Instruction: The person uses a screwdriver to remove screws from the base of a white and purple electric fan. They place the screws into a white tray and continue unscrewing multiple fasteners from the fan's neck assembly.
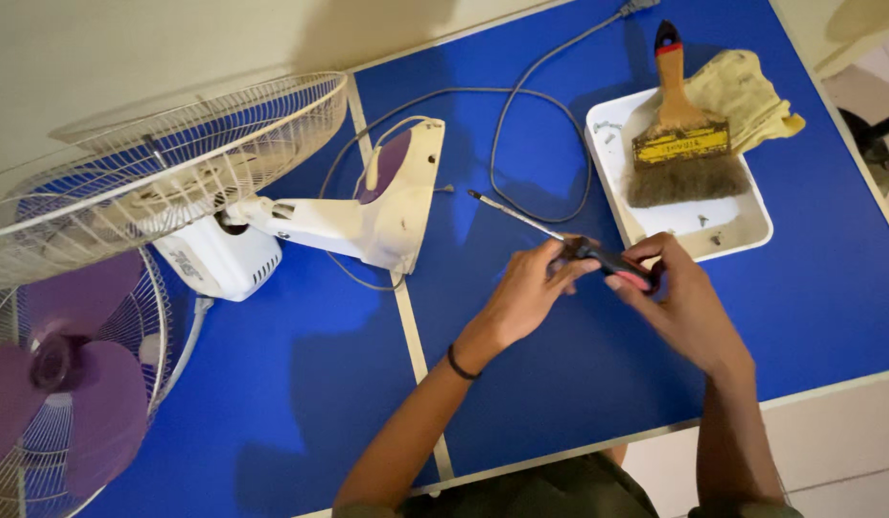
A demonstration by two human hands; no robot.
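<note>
Blue surface carries a fan, cut off at nine o'clock. Left hand and right hand pinch a screwdriver, handle partly hidden.

Screwdriver: handle mostly hidden inside left hand and right hand. Far left of hands, fan guard and purple blades cut by frame edge. Screws in white tray beyond right hand too small to tell.
</note>
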